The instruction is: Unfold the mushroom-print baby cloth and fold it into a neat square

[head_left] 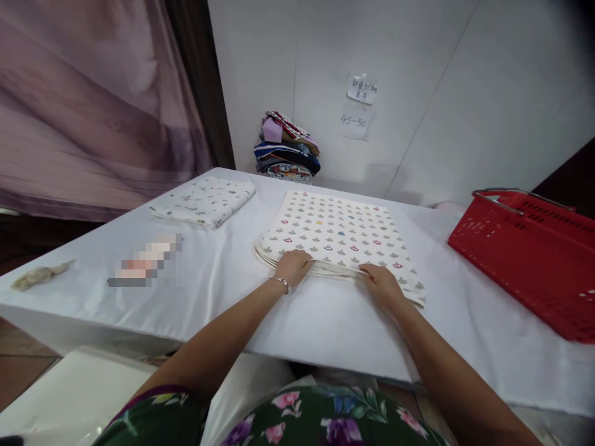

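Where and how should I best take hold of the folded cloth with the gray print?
Probably by the near edge of the folded cloth, from your side, pinched at two spread points. The cloth lies mostly flat and wide, with its layers showing along that edge, where your left hand and right hand both are.

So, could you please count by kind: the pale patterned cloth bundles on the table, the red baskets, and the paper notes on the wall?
Pale patterned cloth bundles: 2 (held bundle, left bundle)
Red basket: 1
Paper notes: 2 (upper note, lower note)
Total: 5
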`<state>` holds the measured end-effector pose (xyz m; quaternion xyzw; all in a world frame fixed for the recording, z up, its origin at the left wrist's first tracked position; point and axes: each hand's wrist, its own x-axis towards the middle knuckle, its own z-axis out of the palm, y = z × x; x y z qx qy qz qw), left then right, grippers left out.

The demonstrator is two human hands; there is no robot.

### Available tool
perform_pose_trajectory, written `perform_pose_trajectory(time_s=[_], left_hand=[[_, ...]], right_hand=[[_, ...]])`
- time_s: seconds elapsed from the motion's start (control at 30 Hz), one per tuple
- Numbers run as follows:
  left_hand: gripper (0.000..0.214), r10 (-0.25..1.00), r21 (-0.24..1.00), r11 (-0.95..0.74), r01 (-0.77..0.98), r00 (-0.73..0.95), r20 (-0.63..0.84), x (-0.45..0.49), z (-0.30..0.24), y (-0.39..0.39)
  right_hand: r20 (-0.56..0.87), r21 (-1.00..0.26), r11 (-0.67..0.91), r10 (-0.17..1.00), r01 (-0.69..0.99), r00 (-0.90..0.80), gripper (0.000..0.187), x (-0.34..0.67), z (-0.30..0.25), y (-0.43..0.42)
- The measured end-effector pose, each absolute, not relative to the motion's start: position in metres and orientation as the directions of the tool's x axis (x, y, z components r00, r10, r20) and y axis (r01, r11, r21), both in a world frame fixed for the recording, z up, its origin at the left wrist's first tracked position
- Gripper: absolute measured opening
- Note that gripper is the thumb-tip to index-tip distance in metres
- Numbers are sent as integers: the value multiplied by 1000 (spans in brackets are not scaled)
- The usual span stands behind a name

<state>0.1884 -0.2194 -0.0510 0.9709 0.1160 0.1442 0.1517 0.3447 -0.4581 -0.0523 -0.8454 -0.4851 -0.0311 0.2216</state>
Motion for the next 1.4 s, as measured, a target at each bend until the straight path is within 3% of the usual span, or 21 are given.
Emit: perform_pose_trajectory(time_s=[0.13,0.3,0.43,0.6,0.8,1.03,1.17,1.4], left_hand=[[19,280,307,-933,185,911,301,189,-53,-226],[28,146,226,-973,49,887,438,192,-52,-243],[17,0,160,-984,-84,884,468,198,-50,-261],[14,-156,83,-975,-206,902,402,205,-54,-274],[13,-88,95,-987,-127,938,335,214,-56,-274],[29,-43,76,-995,-67,957,286,218,-54,-281],[39,-27,62,-997,-47,959,282,223,-58,-281],[25,-87,-13,-996,-89,926,366,231,-58,-280]], right_hand=[[303,-424,-397,785,814,541,31,346,-68,-462],[277,-541,-384,759,748,590,26,345,-67,-463],[294,-515,-383,761,767,578,23,347,-67,-459],[292,-503,-380,771,777,566,24,349,-69,-458],[239,-594,-330,798,733,553,21,343,-51,-463],[221,-682,-298,786,668,577,19,339,-49,-465],[263,-666,-292,769,686,583,14,339,-50,-463],[298,-599,-289,785,747,543,18,340,-50,-463]])
